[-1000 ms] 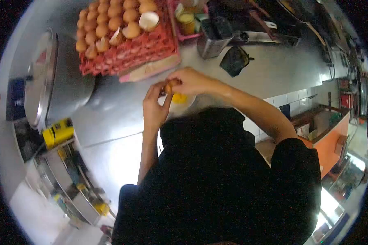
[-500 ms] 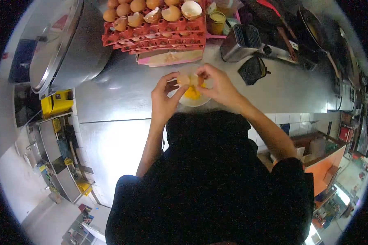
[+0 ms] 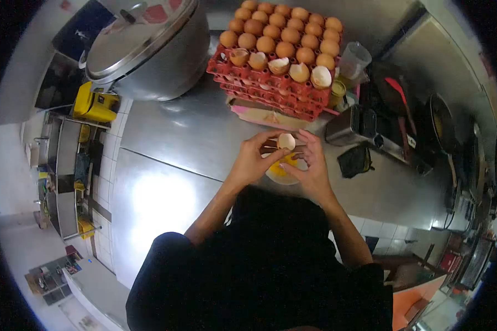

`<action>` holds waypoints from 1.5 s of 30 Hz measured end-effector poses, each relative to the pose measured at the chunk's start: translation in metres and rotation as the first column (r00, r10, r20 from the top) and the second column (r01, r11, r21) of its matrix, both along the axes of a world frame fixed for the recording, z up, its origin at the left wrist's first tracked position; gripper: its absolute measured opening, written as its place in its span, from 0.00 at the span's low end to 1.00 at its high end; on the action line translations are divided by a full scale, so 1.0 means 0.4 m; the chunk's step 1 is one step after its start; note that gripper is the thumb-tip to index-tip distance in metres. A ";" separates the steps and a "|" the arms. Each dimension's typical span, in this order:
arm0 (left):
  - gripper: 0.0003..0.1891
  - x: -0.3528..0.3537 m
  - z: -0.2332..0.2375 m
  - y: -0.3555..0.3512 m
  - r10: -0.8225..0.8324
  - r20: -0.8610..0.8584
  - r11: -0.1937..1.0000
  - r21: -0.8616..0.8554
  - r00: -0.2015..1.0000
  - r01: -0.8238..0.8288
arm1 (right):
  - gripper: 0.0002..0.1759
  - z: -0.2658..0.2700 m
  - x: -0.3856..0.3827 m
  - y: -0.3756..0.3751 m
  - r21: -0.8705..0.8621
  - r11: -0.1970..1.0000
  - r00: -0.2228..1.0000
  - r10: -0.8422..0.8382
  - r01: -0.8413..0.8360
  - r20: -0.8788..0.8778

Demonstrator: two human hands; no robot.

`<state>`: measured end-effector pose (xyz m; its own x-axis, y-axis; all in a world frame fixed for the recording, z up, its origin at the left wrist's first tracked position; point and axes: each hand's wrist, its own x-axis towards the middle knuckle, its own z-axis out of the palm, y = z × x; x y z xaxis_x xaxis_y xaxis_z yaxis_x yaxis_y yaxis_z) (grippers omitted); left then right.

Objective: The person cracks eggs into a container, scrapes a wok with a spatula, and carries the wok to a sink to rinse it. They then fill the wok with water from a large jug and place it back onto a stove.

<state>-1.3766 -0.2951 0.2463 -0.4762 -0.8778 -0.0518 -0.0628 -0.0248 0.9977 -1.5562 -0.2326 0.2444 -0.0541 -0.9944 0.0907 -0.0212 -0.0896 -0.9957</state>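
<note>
My left hand (image 3: pixel 255 160) pinches an empty eggshell half (image 3: pixel 286 142), its pale inside facing up, above a bowl (image 3: pixel 284 179). Close beside it, my right hand (image 3: pixel 311 166) has its fingers curled near the shell; whatever they hold is hidden. Yellow yolk (image 3: pixel 281 166) shows in the bowl beneath my fingers. Beyond my hands stands a stack of red egg trays (image 3: pixel 270 83), with several whole brown eggs (image 3: pixel 285 49) on top and a front row of broken, empty shells (image 3: pixel 299 72).
A large lidded metal pot (image 3: pixel 160 60) stands at the back left. Right of the trays are a clear plastic jug (image 3: pixel 355 59), a metal appliance (image 3: pixel 345 126), a black cloth-like item (image 3: pixel 355 161) and a pan (image 3: pixel 440 124). A yellow bin (image 3: pixel 95 105) is at far left.
The view has tilted up and turned, so more of the egg trays and pot shows. My hands have come closer together, and the shell's inside now faces up in my left hand.
</note>
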 end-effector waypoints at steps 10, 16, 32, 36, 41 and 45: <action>0.23 0.140 0.180 -0.345 0.523 -0.085 0.722 -0.485 0.848 -0.494 | 0.19 0.201 -0.049 -0.154 -0.388 0.916 0.920 -0.235 0.101 -0.315; 0.27 0.164 0.166 -0.448 0.598 0.104 0.669 -0.610 0.795 -0.424 | 0.13 0.291 -0.135 -0.299 -0.523 0.825 0.821 -0.442 0.214 -0.361; 0.29 0.151 0.269 -0.629 0.414 0.607 0.847 -0.529 0.678 -0.043 | 0.20 0.316 -0.163 -0.420 -0.356 0.877 0.373 -0.463 0.322 -0.804; 0.31 0.148 0.277 -0.634 0.416 0.600 0.852 -0.519 0.683 -0.063 | 0.23 0.332 -0.170 -0.415 -0.331 0.880 0.465 -0.464 0.342 -0.754; 0.21 0.177 0.268 -0.625 0.491 0.281 0.728 -0.652 0.825 -0.212 | 0.26 0.357 -0.199 -0.391 -0.330 0.826 0.654 -0.564 0.457 -0.504; 0.20 0.219 0.346 -0.501 0.362 0.077 0.741 -0.628 0.929 -0.237 | 0.21 0.427 -0.199 -0.236 -0.117 0.963 0.965 -0.253 0.244 -0.069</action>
<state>-1.2889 -0.4953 0.3848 -0.2196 -0.8522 0.4748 -0.3367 0.5230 0.7830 -1.6358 -0.3272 0.4151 -0.2859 -0.9351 0.2097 -0.1379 -0.1764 -0.9746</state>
